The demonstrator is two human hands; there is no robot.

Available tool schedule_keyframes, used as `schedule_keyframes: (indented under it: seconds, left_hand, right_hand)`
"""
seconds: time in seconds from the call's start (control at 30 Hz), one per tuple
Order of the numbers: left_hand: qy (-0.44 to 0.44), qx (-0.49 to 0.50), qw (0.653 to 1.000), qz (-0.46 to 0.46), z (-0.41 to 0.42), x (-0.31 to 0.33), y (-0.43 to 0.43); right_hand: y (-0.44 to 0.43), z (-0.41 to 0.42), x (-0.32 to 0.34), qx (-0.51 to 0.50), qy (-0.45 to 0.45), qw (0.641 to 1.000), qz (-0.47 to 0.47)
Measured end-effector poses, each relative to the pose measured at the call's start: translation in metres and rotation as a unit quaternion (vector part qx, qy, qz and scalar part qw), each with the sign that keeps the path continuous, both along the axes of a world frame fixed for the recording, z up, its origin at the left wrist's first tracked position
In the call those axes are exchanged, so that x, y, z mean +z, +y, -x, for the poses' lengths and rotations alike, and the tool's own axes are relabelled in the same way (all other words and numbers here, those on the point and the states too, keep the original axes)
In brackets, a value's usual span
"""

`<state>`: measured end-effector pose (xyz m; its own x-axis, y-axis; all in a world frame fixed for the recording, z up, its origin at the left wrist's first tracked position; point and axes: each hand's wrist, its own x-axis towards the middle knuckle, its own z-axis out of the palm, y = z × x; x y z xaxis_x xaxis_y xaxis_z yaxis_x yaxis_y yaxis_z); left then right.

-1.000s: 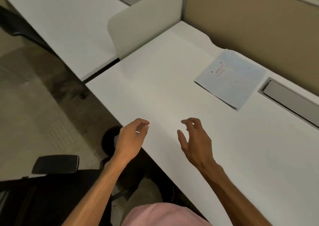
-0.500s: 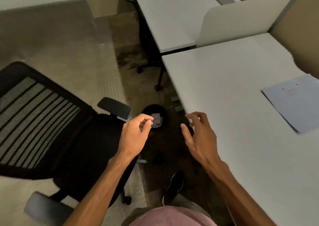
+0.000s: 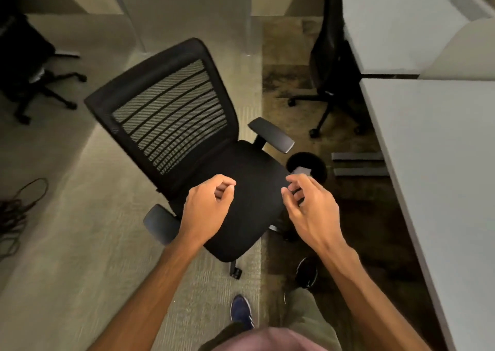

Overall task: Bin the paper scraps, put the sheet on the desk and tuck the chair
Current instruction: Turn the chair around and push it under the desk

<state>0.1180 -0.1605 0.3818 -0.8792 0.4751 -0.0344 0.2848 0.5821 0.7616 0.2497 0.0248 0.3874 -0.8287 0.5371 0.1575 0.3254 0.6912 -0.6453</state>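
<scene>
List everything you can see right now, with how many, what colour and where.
Office chair: 1, black with mesh back, centre, pulled out from the desk.
Other chairs: 2, black, top right at the far desk and top left.
Bin: 1, black, on the floor by the desk, paper scrap inside.
Desk: 2, white, right side.
Cables: 1 tangle, dark, floor at left.
Shoes: 2, dark, bottom centre.
Left hand: loosely curled, empty, over the seat.
Right hand: open, empty.
</scene>
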Motion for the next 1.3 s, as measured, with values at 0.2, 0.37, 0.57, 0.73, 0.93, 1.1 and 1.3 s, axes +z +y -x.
schedule_keyframes:
  seconds: [0.2, 0.37, 0.57, 0.73, 0.93, 1.1, 1.3]
  left_hand:
    - [-0.035, 0.073, 0.997, -0.017, 0.002, 0.001, -0.1]
    - [-0.031, 0.098, 0.994, -0.038, 0.015, 0.005, -0.141]
    - [-0.005, 0.078, 0.995, -0.065, 0.046, 0.014, -0.169]
    - [0.011, 0.063, 0.995, -0.081, 0.086, 0.019, -0.182]
    - [0.016, 0.006, 0.997, -0.073, 0.167, 0.024, -0.19]
    - [0.015, -0.044, 0.998, -0.047, 0.246, 0.029, -0.196]
    - [0.041, -0.067, 0.995, -0.06, 0.315, 0.034, -0.199]
  right_hand:
    - [-0.078, 0.032, 0.0, 0.055, -0.001, 0.998, -0.006]
    - [-0.118, 0.059, 0.005, 0.09, 0.002, 0.996, -0.012]
    - [-0.151, 0.1, 0.01, 0.119, 0.005, 0.993, 0.018]
    - [-0.165, 0.148, 0.017, 0.133, 0.023, 0.989, 0.058]
    - [-0.187, 0.218, 0.02, 0.115, 0.011, 0.99, 0.077]
    - [-0.201, 0.271, 0.021, 0.071, 0.001, 0.993, 0.089]
    - [-0.216, 0.315, 0.03, 0.037, -0.027, 0.996, 0.071]
